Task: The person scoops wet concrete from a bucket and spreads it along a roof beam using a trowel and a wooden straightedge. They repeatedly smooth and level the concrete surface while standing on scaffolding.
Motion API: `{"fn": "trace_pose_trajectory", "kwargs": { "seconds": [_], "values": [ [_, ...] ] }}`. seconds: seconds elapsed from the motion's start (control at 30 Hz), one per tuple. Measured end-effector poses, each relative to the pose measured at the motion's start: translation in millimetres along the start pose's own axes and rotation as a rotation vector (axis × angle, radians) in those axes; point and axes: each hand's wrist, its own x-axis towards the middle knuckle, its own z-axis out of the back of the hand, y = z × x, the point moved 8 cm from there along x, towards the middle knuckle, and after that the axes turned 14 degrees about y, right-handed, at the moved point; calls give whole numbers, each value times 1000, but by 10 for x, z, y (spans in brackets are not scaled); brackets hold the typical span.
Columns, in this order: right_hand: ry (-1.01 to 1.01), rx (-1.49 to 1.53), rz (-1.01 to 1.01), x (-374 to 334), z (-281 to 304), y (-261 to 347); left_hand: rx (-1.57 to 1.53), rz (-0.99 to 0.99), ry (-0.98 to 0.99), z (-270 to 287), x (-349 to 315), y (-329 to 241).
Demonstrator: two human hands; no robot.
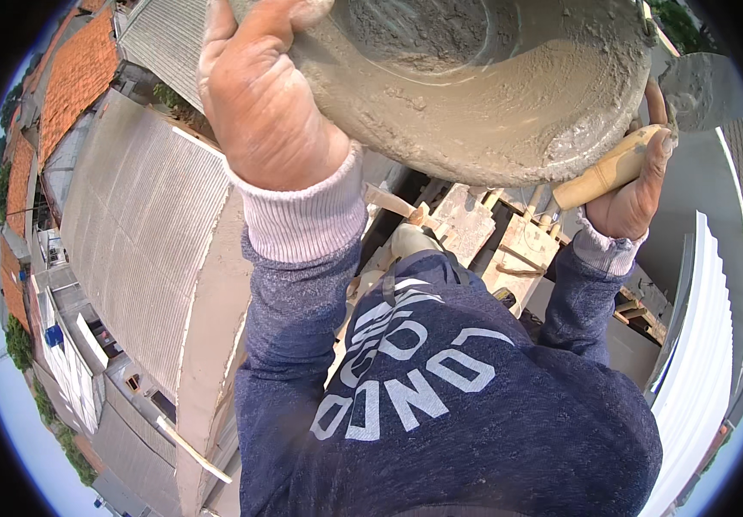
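A round, mortar-coated tub (475,129) is raised at the top of the view, tilted so its inside shows. Wet grey mortar (423,30) lies in its bottom and smears the walls. My left hand (272,103) is closed on the tub's left rim; some fingertips are cut off by the upper edge. On the other side, my right hand (634,194) grips a trowel by its pale wooden handle (615,168), against the tub's right side. The trowel's grey blade (708,93) sticks out past that hand, smeared with mortar.
Below me are rough wooden planks (518,258) with gaps between them. A plastered wall top (208,319) runs along the left, beside a corrugated roof (143,241). White corrugated sheeting (695,370) stands at the right. Orange tiled roofs (78,73) lie farther off.
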Motion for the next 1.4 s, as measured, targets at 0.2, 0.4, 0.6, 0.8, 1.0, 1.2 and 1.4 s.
{"fn": "trace_pose_trajectory", "kwargs": {
  "seconds": [0.2, 0.4, 0.6, 0.8, 1.0, 1.2, 1.4],
  "values": [
    [-394, -25, -97, -637, 1030, -127, 81, 315, 460, -868, -194, 1114],
    [-898, -339, -443, -1736, 2241, -1135, 158, 611, 798, -399, -927, 1469],
    [-1310, -391, -736, -2849, 2554, -2232, 85, 988, 615, 719, -2317, 1513],
    [-1286, -212, -662, -2758, 2656, -2955, 260, 1156, 369, 1407, -3275, 1446],
    [-1070, 11, -504, -1578, 3081, -3588, 302, 1137, 240, 1559, -3321, 1448],
    [-877, 36, -680, -902, 2837, -3682, 220, 1156, 113, 1778, -3502, 1479],
    [-859, 25, -695, -1437, 2505, -3725, 104, 1291, 20, 1722, -3740, 1564]
  ]
}}
